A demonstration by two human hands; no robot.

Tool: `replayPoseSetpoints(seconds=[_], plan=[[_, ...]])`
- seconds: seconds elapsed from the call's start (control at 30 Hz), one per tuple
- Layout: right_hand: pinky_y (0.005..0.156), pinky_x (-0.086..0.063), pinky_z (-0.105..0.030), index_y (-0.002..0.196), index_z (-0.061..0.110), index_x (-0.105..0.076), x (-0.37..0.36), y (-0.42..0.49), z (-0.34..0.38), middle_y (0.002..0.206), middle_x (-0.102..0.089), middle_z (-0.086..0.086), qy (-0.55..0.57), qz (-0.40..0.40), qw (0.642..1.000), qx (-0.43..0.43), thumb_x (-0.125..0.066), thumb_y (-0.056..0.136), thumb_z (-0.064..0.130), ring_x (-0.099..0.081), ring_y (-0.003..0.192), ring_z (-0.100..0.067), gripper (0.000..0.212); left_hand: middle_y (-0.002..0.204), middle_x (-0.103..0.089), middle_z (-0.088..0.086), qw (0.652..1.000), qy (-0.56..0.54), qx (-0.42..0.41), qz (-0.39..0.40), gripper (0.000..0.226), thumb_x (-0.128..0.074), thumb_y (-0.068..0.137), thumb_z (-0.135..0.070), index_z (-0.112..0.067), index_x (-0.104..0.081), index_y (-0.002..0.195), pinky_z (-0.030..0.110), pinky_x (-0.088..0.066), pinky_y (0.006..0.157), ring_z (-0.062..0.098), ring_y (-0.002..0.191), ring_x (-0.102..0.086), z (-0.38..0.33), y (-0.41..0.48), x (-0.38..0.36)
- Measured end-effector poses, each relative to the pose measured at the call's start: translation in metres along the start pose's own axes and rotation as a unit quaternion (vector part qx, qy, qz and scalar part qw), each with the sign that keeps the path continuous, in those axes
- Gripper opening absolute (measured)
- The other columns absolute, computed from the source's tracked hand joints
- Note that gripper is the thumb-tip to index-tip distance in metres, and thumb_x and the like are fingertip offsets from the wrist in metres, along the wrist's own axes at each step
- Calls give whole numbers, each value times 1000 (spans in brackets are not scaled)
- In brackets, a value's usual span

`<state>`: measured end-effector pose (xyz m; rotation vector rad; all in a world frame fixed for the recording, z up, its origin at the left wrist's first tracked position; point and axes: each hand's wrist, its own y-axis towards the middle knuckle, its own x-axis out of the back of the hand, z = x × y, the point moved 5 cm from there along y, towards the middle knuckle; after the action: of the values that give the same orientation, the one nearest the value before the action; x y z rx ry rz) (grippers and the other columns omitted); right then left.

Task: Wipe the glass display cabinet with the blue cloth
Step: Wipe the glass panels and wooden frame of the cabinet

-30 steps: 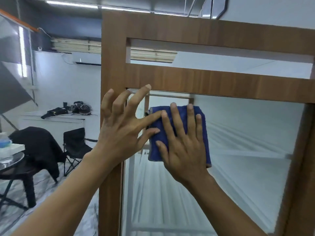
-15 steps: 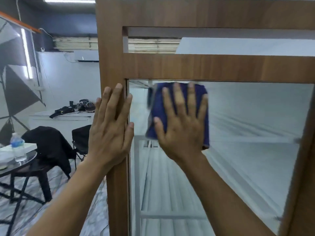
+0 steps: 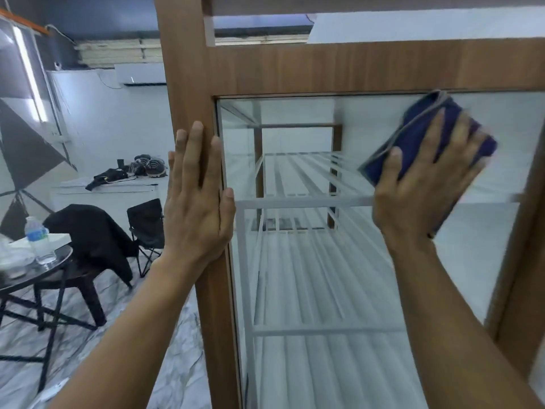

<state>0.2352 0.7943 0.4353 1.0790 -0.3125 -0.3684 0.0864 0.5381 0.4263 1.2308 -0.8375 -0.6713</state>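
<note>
The glass display cabinet (image 3: 295, 69) has a brown wooden frame and a large glass pane (image 3: 309, 276), with white slatted shelves inside. My right hand (image 3: 418, 196) presses the folded blue cloth (image 3: 418, 134) flat against the upper right of the pane, just under the top rail; hand and cloth are motion-blurred. My left hand (image 3: 196, 202) lies flat, fingers together and pointing up, on the left wooden post beside the pane's edge, holding nothing.
A round dark table (image 3: 32, 273) with a water bottle (image 3: 37, 237) stands at the left. Behind it are a chair with a black jacket (image 3: 91, 234) and a folding chair (image 3: 146, 222). The cabinet's right post (image 3: 525, 231) borders the pane.
My right hand has swept the cloth from the pane's upper left to its upper right. My left hand stayed flat on the left post. The camera view shifted left.
</note>
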Motion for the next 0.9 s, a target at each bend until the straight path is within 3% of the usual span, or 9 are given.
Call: replayPoseSetpoints(seconds=[0.13, 0.2, 0.3, 0.4, 0.47, 0.53, 0.63, 0.77, 0.9], plan=[[122, -8, -60, 156, 23, -31, -13, -66, 114, 164, -23, -10, 50, 91, 935, 339, -42, 99, 49, -16, 152, -38, 64, 160, -18, 28, 1000, -7, 11, -11, 61, -46, 94, -5, 0, -29, 152, 57, -15, 123, 38, 152, -8, -2, -7, -2], [122, -10, -60, 156, 26, -30, -17, -77, 119, 164, -23, -9, 50, 112, 895, 428, -42, 100, 49, -16, 153, -36, 62, 159, -19, 29, 1000, -14, 20, -13, 59, -49, 93, -1, -2, -34, 151, 54, -16, 124, 41, 151, -9, -3, -14, -2], [123, -10, -59, 156, 26, -30, -15, -58, 59, 164, -23, -11, 36, 86, 922, 377, -43, 100, 49, -17, 152, -37, 62, 159, -17, 30, 1000, -24, 19, -1, 59, -49, 94, -1, -1, -34, 150, 52, -14, 125, 33, 153, -2, -6, -32, -3], [120, -11, -64, 157, 19, -28, -6, -34, -33, 163, -21, -17, 16, 30, 986, 161, -37, 104, 49, -17, 150, -43, 61, 158, -14, 29, 999, -31, 21, 7, 60, -50, 93, -1, -1, -33, 150, 50, -11, 126, 25, 153, 6, -4, -48, -6], [117, -14, -66, 157, 16, -25, 0, -26, -69, 163, -19, -19, 12, 3, 1000, 1, -25, 106, 51, -16, 150, -44, 62, 158, -13, 28, 999, -34, 27, 3, 59, -50, 93, -1, -1, -33, 150, 50, -11, 126, 23, 153, 8, -6, -53, -7], [118, -15, -65, 157, 15, -25, 2, -24, -58, 163, -21, -20, -2, -16, 997, -74, -22, 105, 50, -17, 150, -45, 63, 158, -16, 29, 999, -33, 33, -6, 59, -50, 92, -1, -1, -34, 150, 52, -13, 125, 23, 153, 5, -8, -54, -8], [121, -6, -62, 157, 16, -27, -9, -48, 36, 163, -23, -19, 28, 40, 993, 106, -33, 101, 50, -17, 149, -47, 65, 157, -19, 31, 999, -25, 40, -14, 59, -50, 92, 0, -1, -35, 149, 54, -17, 124, 30, 152, -4, -10, -54, -7], [123, -2, -56, 157, 24, -27, -20, -121, 124, 165, -23, -10, 76, 129, 909, 390, -39, 101, 48, -17, 152, -36, 62, 158, -19, 31, 998, -30, 47, -4, 56, -47, 95, -4, -2, -34, 150, 48, -16, 125, 38, 151, -10, -10, -56, -4], [123, -6, -57, 156, 25, -31, -16, -104, 35, 163, -25, -11, 55, 100, 916, 386, -41, 103, 49, -19, 151, -36, 60, 157, -17, 34, 998, -35, 53, 11, 55, -44, 96, -3, -2, -33, 150, 48, -15, 125, 31, 151, -3, -12, -72, -7]])
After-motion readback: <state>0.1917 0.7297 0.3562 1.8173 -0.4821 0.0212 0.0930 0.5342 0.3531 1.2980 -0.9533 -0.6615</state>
